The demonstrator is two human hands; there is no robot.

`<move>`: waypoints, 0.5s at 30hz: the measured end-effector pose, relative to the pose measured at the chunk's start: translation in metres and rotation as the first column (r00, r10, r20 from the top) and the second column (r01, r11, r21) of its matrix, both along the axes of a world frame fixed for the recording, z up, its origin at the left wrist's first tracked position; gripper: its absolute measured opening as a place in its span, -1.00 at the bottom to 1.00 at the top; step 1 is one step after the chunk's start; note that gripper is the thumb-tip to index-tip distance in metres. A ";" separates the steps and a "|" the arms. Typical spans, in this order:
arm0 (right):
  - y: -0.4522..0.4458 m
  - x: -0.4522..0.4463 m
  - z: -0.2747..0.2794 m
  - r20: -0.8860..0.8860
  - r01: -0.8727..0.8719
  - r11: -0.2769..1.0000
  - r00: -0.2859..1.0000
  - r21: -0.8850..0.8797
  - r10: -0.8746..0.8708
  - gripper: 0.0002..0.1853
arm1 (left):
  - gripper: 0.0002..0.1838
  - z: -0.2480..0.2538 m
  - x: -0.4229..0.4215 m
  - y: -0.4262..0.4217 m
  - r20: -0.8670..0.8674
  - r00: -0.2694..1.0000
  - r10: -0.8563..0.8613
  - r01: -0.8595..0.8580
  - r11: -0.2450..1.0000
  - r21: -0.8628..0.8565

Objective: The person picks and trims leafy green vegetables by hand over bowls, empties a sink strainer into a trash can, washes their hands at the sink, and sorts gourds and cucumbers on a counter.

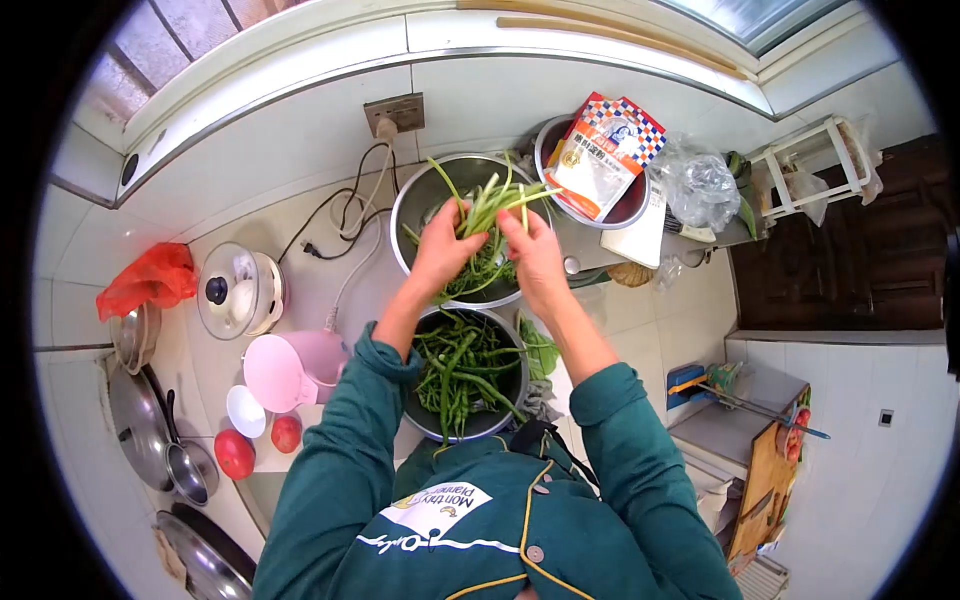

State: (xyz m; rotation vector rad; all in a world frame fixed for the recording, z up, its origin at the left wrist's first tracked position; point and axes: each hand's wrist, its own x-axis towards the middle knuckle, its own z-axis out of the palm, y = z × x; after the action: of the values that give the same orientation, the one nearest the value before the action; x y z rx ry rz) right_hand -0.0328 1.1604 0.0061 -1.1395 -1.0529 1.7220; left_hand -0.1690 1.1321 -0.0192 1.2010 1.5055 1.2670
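Holding the slender, leafy green stalks [492, 207] low over the round silver metal bowl [409, 200] — left hand [447, 247] and right hand [537, 262] both pinching them — should contain any spill.

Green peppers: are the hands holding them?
No: left hand and right hand hold green stems; the green peppers lie in the nearer bowl.

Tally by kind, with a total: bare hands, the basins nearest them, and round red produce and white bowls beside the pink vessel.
Hands, left and right: 2
Basins, beneath held green stalks, green pods and printed bag: 3
Round red produce: 2
White bowl: 1
Total: 8
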 end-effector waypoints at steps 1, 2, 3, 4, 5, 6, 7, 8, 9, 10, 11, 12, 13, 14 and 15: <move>-0.007 -0.012 -0.003 0.054 0.079 0.994 0.995 0.082 -0.083 -0.62 | -0.68 0.000 0.006 -0.005 -0.096 0.995 0.031 -0.033 0.999 -0.028; -0.012 -0.019 -0.005 0.102 0.151 0.974 0.980 0.166 -0.170 -0.61 | -0.67 0.000 0.013 -0.011 -0.197 0.977 0.082 -0.075 0.996 0.041; -0.012 -0.019 -0.005 0.118 0.154 0.983 0.979 0.099 -0.165 -0.63 | -0.68 -0.003 0.017 -0.017 -0.118 0.990 0.077 -0.072 0.996 0.045; -0.012 -0.018 -0.010 0.119 0.157 0.983 0.978 0.100 -0.169 -0.63 | -0.69 -0.006 0.020 -0.022 -0.039 0.997 0.070 -0.068 0.997 0.048; -0.012 -0.016 -0.019 0.004 0.182 0.983 0.983 0.004 -0.182 -0.67 | -0.69 -0.010 0.021 -0.028 -0.037 0.997 0.067 -0.066 0.997 0.048; -0.012 -0.013 -0.023 -0.107 0.193 0.977 0.973 -0.093 -0.202 -0.71 | -0.70 -0.012 0.023 -0.032 0.106 0.992 0.070 -0.072 0.997 0.014; -0.013 -0.010 -0.026 -0.183 0.161 0.975 0.965 -0.151 -0.188 -0.79 | -0.72 -0.013 0.024 -0.035 0.248 0.966 0.077 -0.074 0.997 -0.020; -0.016 -0.005 -0.030 -0.177 0.159 0.976 0.967 -0.151 -0.185 -0.79 | -0.72 -0.015 0.023 -0.037 0.254 0.964 0.080 -0.077 0.997 -0.021; -0.019 -0.002 -0.025 -0.216 0.162 0.956 0.952 -0.247 -0.217 -0.82 | -0.76 -0.018 0.020 -0.040 0.324 0.943 0.075 -0.062 0.997 -0.048; -0.022 0.000 -0.020 -0.252 0.159 0.927 0.934 -0.340 -0.253 -0.84 | -0.80 -0.021 0.017 -0.042 0.391 0.918 0.070 -0.045 0.996 -0.072; -0.022 0.002 -0.025 -0.247 0.177 0.916 0.929 -0.360 -0.276 -0.80 | -0.81 -0.028 0.016 -0.042 0.385 0.920 0.067 -0.046 0.997 -0.065; -0.024 0.004 -0.024 -0.246 0.178 0.916 0.929 -0.358 -0.276 -0.80 | -0.81 -0.029 0.016 -0.044 0.387 0.920 0.066 -0.045 0.997 -0.063; -0.025 0.007 -0.023 -0.306 0.105 0.911 0.921 -0.398 -0.240 -0.77 | -0.81 -0.030 0.017 -0.047 0.311 0.949 0.049 -0.043 0.999 -0.025; -0.026 0.008 -0.022 -0.369 0.030 0.900 0.906 -0.434 -0.208 -0.73 | -0.81 -0.030 0.018 -0.050 0.230 0.973 0.034 -0.038 0.999 0.012; -0.027 0.008 -0.022 -0.387 -0.022 0.917 0.910 -0.399 -0.147 -0.71 | -0.81 -0.015 0.020 -0.053 0.262 0.965 0.021 -0.025 1.000 0.012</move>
State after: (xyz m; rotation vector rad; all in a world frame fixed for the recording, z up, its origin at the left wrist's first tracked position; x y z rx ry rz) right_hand -0.0249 1.1337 -0.0158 -0.9678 -0.4105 2.0633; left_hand -0.1491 1.0787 -0.0346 0.9835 1.3212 1.3955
